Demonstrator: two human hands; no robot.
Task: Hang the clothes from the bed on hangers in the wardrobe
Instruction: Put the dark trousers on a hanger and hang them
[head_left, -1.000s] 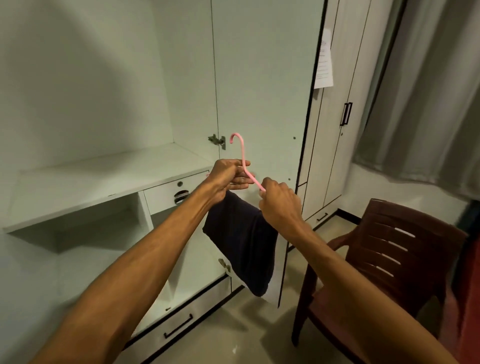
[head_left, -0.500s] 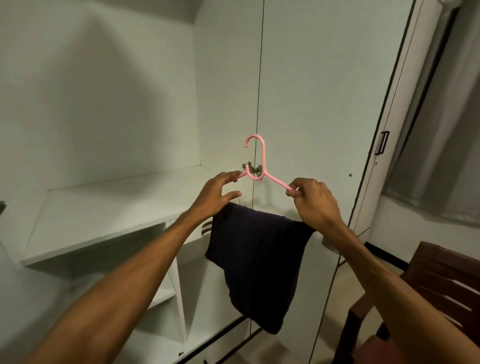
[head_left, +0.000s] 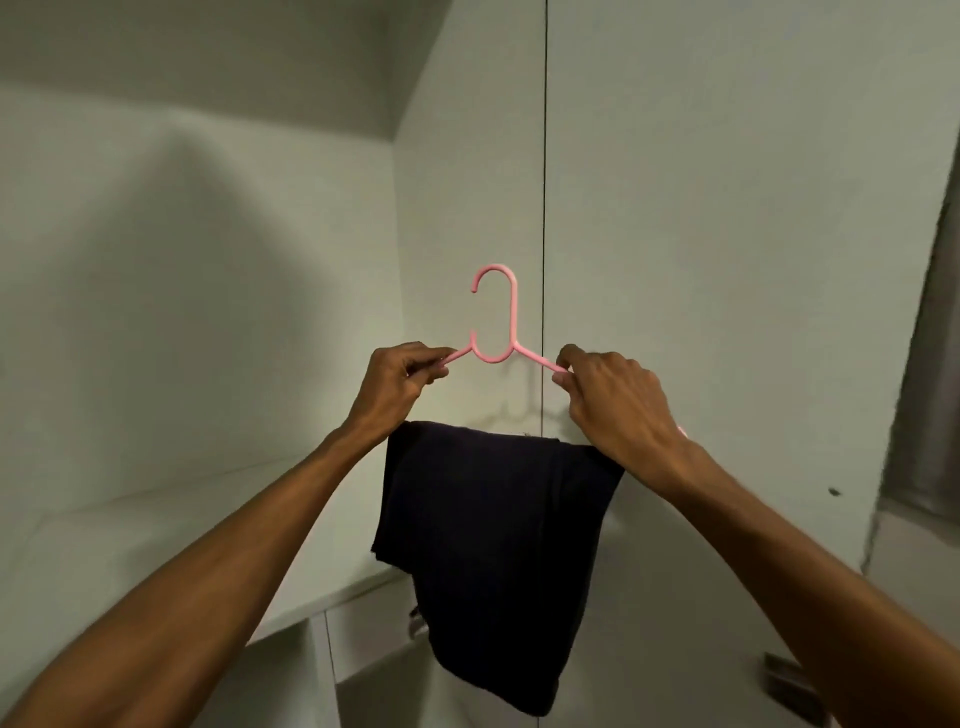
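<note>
A pink plastic hanger (head_left: 511, 332) is held upright in front of the white wardrobe (head_left: 727, 260), hook at the top. My left hand (head_left: 395, 384) pinches its left shoulder arm. My right hand (head_left: 613, 400) grips its right shoulder arm. A dark navy garment (head_left: 493, 545) is folded over the hanger's lower bar and hangs down between my forearms. The bar itself is hidden by the cloth and my hands. No hanging rail shows in this view.
A white shelf (head_left: 156, 535) runs along the left inside the open wardrobe, with a drawer (head_left: 374, 629) below its right end. A vertical door seam (head_left: 544, 156) runs behind the hanger. A grey curtain (head_left: 930, 364) hangs at the far right.
Both hands have raised the hanger with the garment, and my view has tilted up. The left hand now pinches the hanger arm. The chair has left the view.
</note>
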